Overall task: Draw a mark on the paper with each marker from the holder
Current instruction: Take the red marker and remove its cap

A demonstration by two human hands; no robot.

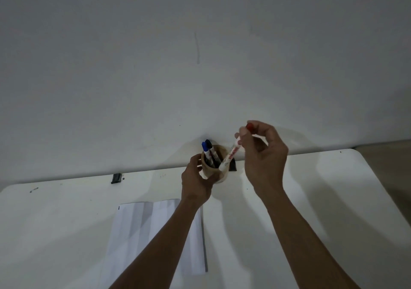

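Note:
A round tan holder (223,175) stands near the table's far edge, with my left hand (196,185) wrapped around its left side. Inside it stand a blue-capped marker (205,149) and a black-capped marker (210,148). My right hand (264,162) pinches a white marker with a red cap (231,154) near its capped end; the marker tilts, its lower end at the holder's rim. A white paper sheet (142,228) lies on the table nearer me, partly under my left forearm, with a small dark mark at its top left corner.
The white table (322,199) meets a plain white wall (200,55) at the back. A small black clip (117,178) sits on the far edge at left, and another dark clip (232,165) shows just behind the holder.

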